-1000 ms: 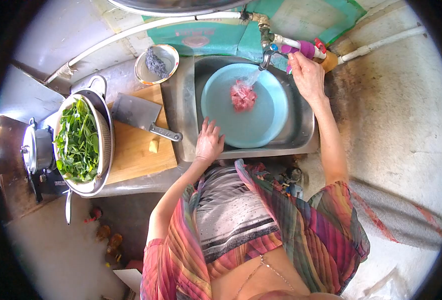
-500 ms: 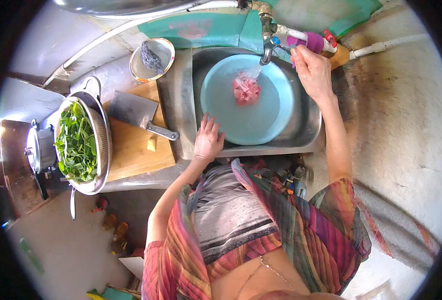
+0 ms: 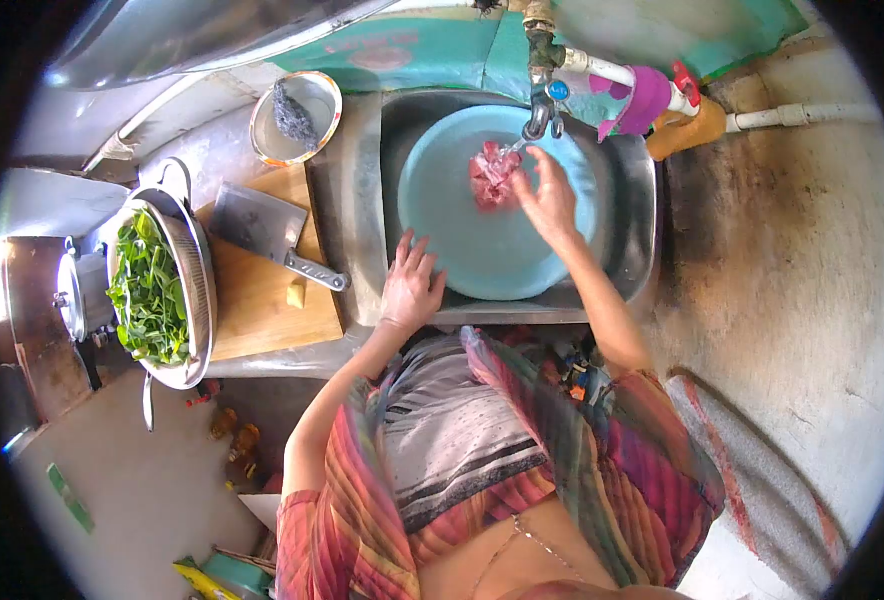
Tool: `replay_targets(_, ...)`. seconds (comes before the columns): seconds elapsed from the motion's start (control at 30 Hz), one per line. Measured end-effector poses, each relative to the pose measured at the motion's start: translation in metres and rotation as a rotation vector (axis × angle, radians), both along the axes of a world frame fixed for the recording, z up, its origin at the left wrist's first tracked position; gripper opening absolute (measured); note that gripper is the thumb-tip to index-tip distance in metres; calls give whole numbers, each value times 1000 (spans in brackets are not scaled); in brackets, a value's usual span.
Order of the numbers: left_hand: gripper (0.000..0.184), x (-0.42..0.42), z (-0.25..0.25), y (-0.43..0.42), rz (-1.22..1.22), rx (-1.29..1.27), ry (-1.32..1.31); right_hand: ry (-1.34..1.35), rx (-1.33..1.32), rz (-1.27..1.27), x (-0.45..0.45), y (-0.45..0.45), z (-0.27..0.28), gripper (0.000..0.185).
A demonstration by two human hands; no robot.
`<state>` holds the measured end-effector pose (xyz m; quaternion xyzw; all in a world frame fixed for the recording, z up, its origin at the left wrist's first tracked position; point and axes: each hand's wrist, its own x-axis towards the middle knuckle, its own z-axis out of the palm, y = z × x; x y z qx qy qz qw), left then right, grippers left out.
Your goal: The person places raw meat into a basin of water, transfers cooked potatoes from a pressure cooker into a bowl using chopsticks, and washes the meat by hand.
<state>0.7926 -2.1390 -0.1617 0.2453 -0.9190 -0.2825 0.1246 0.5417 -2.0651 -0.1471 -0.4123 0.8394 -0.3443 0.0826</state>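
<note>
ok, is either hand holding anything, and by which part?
Nothing is held. The right hand is open over the blue basin, beside the meat; the left hand lies open by the basin's edge.

Bright, cool light fills the scene, harshest well left of the left hand [image 3: 410, 295], where a patch burns out white with a blue fringe. Beneath the right hand [image 3: 549, 203], the steel sink [image 3: 634, 225] shows soft glare on its metal and darker shading inside. Motion blur softens the right hand — the left looks crisper. Below the left hand, the floor [image 3: 112, 460] turns hazy; fisheye distortion curves the outer view, and black rings it.
</note>
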Motion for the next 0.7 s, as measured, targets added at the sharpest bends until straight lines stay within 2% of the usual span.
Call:
replay_targets(0.03, 26, 0, 0, -1, 1, 10, 5, 229, 17, -33, 1, -6, -38, 64)
replay_targets(0.1, 25, -1, 2, -2, 6, 5, 0, 195, 104, -108, 16, -23, -63, 80)
replay_targets(0.13, 25, -1, 2, -1, 5, 5, -4, 192, 102, -102, 26, -32, -69, 80)
replay_targets(0.2, 25, -2, 2, -2, 8, -1, -14, 282, 327, -142, 44, -45, -74, 88)
replay_targets(0.37, 26, -1, 1, -1, 7, -8, 2, 306, 300, -22, 32, -47, -80, 92)
replay_targets(0.4, 26, 0, 1, -2, 7, -5, 1, -75, 26, 49, 21, -47, -85, 89)
replay_targets(0.47, 26, 1, 1, -3, 12, 0, 3, -758, -233, 39, 1, -45, -99, 77)
replay_targets(0.5, 26, 1, 3, -3, 7, 3, -6, -1073, -149, 13, -12, -37, -90, 71)
replay_targets(0.57, 26, -1, 5, -3, 2, 10, -11, -1473, -137, -150, -23, -20, -83, 62)
replay_targets(0.6, 25, -1, 5, -3, 1, 16, -10, -1472, -133, -152, -30, -15, -84, 62)
replay_targets(0.67, 24, 0, 4, -3, 0, 24, -11, -1153, -120, -296, -42, -7, -87, 32)
replay_targets(0.7, 24, 0, 4, -3, 2, 23, -11, -1153, -118, -297, -46, 0, -94, 32)
